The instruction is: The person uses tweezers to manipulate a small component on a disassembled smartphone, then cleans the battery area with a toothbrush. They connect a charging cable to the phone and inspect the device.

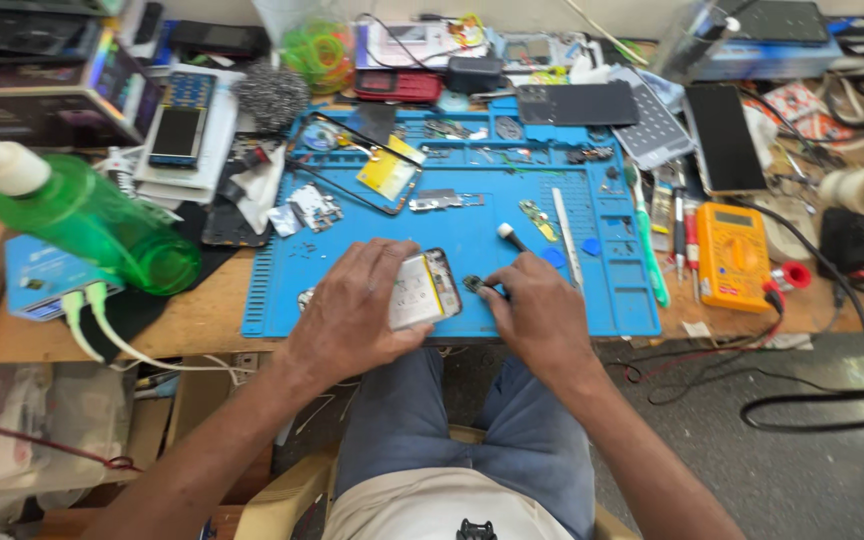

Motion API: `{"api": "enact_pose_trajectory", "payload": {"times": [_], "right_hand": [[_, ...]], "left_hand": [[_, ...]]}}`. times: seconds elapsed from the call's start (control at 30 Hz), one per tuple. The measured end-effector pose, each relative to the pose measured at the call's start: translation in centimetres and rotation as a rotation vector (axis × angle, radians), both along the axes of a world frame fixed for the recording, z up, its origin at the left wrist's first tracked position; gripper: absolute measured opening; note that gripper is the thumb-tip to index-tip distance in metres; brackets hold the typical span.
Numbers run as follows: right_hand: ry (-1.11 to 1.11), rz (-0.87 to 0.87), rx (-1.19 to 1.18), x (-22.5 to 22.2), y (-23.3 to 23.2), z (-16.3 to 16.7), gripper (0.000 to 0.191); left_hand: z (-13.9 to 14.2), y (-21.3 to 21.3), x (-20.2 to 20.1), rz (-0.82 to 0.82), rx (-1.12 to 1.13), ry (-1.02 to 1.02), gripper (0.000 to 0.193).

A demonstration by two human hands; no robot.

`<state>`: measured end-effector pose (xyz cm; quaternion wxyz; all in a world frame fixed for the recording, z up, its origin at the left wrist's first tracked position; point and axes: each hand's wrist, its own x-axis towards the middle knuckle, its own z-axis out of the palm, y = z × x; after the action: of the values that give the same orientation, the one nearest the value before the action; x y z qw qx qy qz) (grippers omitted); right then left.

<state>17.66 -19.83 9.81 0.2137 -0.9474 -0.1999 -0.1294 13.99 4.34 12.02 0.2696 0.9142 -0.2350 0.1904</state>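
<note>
Left hand (357, 315) grasps phone (424, 290) on mat (472, 245) | right hand (537, 315) pinches small part (474, 284) just beside phone's edge

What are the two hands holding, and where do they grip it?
The left hand holds an opened phone by its left side on the blue mat. The right hand pinches a small part at its fingertips.

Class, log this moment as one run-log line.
left hand: holds opened phone | right hand: pinches small part | surface: blue mat
</note>
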Motion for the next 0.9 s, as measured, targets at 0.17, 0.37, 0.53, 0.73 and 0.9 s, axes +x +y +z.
{"api": "enact_pose_trajectory", "payload": {"times": [0.17, 0.37, 0.53, 0.73, 0.9], "right_hand": [[0.325, -0.086, 0.491, -0.2, -0.3, 0.4, 0.017], [0.394, 0.013, 0.951, 0.5, -0.6, -0.9, 0.020], [0.365, 0.016, 1.111, 0.2, -1.5, -1.4, 0.014], [0.433, 0.017, 1.321, -2.3, -3.9, -0.8, 0.015], [0.442, -0.019, 1.543, -7.3, -9.4, -0.3, 0.018]], "left_hand": [[0.9, 0.0, -0.1, 0.039, -0.035, 0.104, 0.088], [-0.1, 0.1, 1.9, 0.053, -0.178, 0.199, 0.096], [-4.2, 0.9, 5.9, -0.022, -0.323, 0.262, 0.084], [1.0, -0.3, 8.1, 0.103, -0.313, 0.496, 0.030], [0.7, -13.5, 8.1, 0.063, -0.493, 0.567, 0.031]]}}
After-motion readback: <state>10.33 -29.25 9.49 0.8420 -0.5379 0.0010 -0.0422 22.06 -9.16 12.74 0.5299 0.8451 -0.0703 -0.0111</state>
